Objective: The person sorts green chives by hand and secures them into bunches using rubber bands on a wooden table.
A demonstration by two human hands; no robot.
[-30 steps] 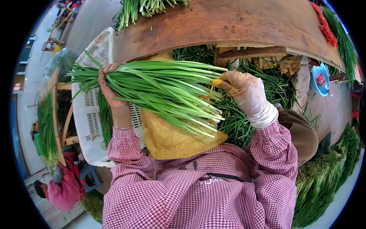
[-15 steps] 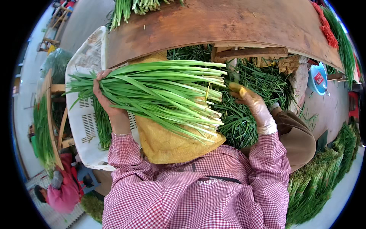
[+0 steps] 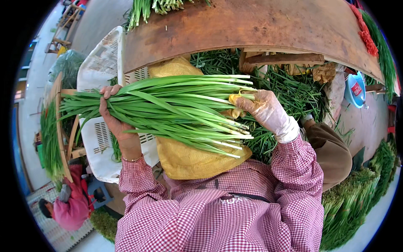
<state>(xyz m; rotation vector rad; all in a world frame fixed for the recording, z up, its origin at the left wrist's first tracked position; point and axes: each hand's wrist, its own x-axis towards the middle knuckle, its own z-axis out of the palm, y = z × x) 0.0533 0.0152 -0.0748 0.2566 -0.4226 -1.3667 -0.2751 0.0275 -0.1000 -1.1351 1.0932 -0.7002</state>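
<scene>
Fingers [image 3: 110, 90] gripping stalks [image 3: 168, 103], gap before table edge [image 3: 226, 45]

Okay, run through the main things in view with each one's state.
Long green leafy stalks: gathered, held crosswise
Bare left hand: closed around the leafy end
White-gloved right hand: bent at the pale ends, grip unclear
Yellow cloth: creased, beneath stalks
White slotted plastic crate: open-topped, greens inside

White letters [image 3: 232, 201] mark the checked garment [image 3: 218, 229]; a red label [image 3: 356, 89] on the blue basin [image 3: 355, 78] seems lettered.
</scene>
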